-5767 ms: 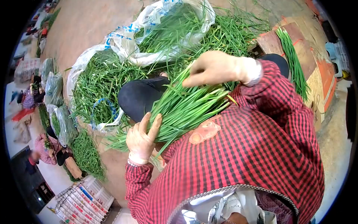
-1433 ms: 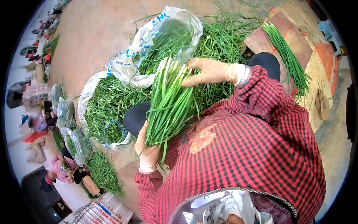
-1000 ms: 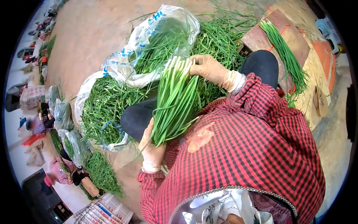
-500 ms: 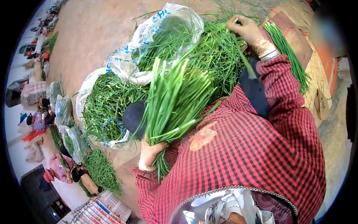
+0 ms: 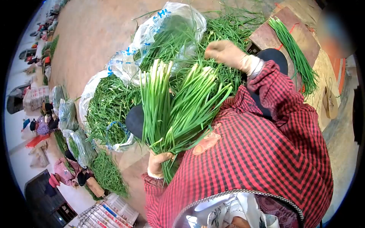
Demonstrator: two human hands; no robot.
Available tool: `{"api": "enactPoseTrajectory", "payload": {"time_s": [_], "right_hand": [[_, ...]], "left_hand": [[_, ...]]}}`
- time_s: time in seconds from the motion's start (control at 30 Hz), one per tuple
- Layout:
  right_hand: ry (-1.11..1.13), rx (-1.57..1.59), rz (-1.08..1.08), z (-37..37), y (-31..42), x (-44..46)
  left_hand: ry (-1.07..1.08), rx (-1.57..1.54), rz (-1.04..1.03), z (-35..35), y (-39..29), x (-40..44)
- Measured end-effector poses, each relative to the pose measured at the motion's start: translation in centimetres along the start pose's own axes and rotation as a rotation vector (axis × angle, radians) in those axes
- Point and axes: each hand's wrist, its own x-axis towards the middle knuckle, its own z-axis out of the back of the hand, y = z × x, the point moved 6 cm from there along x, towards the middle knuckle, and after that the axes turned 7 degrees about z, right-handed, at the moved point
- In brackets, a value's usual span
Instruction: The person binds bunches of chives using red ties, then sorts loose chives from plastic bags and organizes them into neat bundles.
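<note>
My gloved left hand (image 5: 156, 162) is closed round the leafy lower part of a bunch of garlic chives (image 5: 182, 106). Pale stem ends point up and away from me, and the bunch fans into two clumps. My gloved right hand (image 5: 226, 55) hovers beyond the bunch's upper right, above loose greens. Its fingers are partly bent, a little blurred, and no stalk shows in them. Dark knees show on both sides of the bunch. Past it lie a heap of loose chives (image 5: 232, 32) and a white plastic bag (image 5: 146, 32) with blue print, full of greens.
A neat bundle of chives (image 5: 291, 51) lies on a reddish board (image 5: 304, 38) at the right, near a sandal (image 5: 330, 102). A second open bag of cut greens (image 5: 110, 102) stands at the left. Farther left are filled bags (image 5: 78, 142), a green pile (image 5: 108, 173) and other people.
My right hand has come left and down toward the bunch; the loose leaf it held is no longer seen in it. The bunch in my left hand has spread into two clumps.
</note>
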Motion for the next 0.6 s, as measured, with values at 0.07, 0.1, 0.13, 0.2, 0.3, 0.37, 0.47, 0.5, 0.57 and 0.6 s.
{"api": "enactPoseTrajectory", "payload": {"time_s": [0.07,0.1,0.13,0.2,0.3,0.37,0.47,0.5,0.57,0.6], "right_hand": [[-0.272,0.009,0.127,3.1,-1.6,0.2],[-0.296,0.012,-0.043,4.9,-3.3,0.4],[-0.304,-0.052,-0.031,6.0,-2.7,0.3],[-0.125,0.010,-0.167,5.3,-2.5,-0.7],[0.120,0.168,0.023,-0.8,1.0,-2.3],[0.196,0.080,0.201,-3.8,0.7,-1.5],[0.243,0.052,-0.006,-4.4,1.9,-0.7],[0.161,0.124,0.047,-4.0,1.3,0.0],[0.094,0.169,0.111,-2.2,1.0,0.6],[0.015,0.205,0.086,-1.6,0.6,0.7]], "left_hand": [[-0.035,-0.053,0.007,0.9,1.4,0.1],[-0.023,-0.083,-0.001,1.6,1.9,0.2],[-0.008,-0.112,-0.009,2.0,2.1,0.3],[0.041,-0.139,0.015,2.1,2.4,0.6],[0.062,-0.297,-0.008,1.0,2.3,0.8],[0.073,-0.270,-0.006,0.7,2.2,0.9],[0.084,-0.252,-0.009,0.5,2.1,0.5],[0.091,-0.256,-0.014,0.4,2.0,0.3],[0.055,-0.240,-0.029,1.3,2.2,-0.1],[0.022,-0.228,-0.044,1.8,2.3,-0.3]]}}
